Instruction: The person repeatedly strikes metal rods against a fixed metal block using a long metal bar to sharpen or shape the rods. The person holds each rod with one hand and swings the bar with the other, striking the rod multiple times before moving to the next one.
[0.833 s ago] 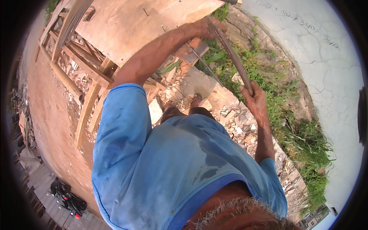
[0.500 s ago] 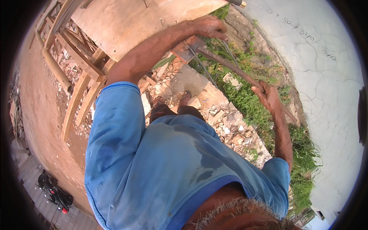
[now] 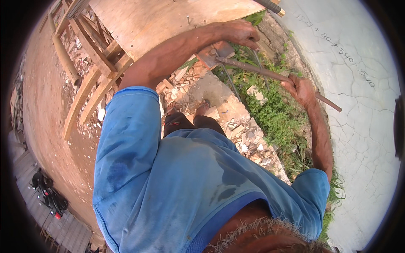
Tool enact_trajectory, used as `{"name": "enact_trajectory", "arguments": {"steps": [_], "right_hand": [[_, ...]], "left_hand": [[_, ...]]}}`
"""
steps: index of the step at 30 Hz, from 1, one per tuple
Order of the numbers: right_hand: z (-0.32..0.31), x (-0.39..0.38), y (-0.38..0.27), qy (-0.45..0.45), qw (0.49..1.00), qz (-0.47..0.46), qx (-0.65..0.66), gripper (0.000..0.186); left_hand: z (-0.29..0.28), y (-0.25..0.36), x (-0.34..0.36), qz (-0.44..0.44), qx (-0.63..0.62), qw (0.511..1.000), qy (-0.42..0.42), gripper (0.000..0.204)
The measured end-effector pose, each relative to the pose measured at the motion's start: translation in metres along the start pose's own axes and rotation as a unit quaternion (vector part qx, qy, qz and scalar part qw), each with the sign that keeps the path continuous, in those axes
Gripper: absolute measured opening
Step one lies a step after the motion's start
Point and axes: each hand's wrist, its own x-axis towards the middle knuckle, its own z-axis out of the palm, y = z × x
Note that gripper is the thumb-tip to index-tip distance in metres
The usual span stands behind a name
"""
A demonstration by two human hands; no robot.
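Note:
My right hand is wrapped round a long rusty metal bar. The bar's far end meets a rusty metal plate at the board's edge, and its free end sticks out past my hand toward the wall. My left hand is closed beyond the plate, with a thin metal rod coming out below its fingertips. A second thin rod slants down from the plate, roughly alongside the first. Whether the two rods join is hidden by my hand and the plate.
A plywood board with upright nails lies ahead. Timber framing stands at the left. Broken rubble and green plants cover the ground beside a cracked pale wall. A motorbike is at the lower left.
My right hand has swung the bar farther away and to the right, so its free end shows against the wall. My left hand keeps its closed hold near the plate. The view has shifted slightly.

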Motion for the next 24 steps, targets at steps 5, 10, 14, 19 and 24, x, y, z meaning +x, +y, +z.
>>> {"name": "enact_trajectory", "arguments": {"steps": [5,10,14,19,24], "right_hand": [[-0.007,0.018,0.009,0.045,0.997,-0.064,-0.007,0.067],[0.004,0.003,-0.001,0.051,0.998,-0.033,0.004,0.069],[0.008,-0.003,-0.006,0.030,0.999,0.036,0.014,0.069],[-0.003,-0.026,0.026,-0.005,0.999,0.054,-0.002,0.060],[0.008,-0.073,0.095,0.105,0.973,0.187,-0.081,0.042]], "left_hand": [[0.000,0.003,0.000,-0.013,0.001,1.000,-0.007,0.042],[0.001,0.000,-0.002,0.021,0.005,1.000,0.012,0.040],[0.005,-0.004,0.001,0.001,0.023,1.000,0.005,0.040],[0.004,-0.001,0.001,-0.026,0.000,0.999,-0.028,0.044],[0.004,-0.008,0.002,-0.031,0.034,0.998,-0.040,0.048]]}}
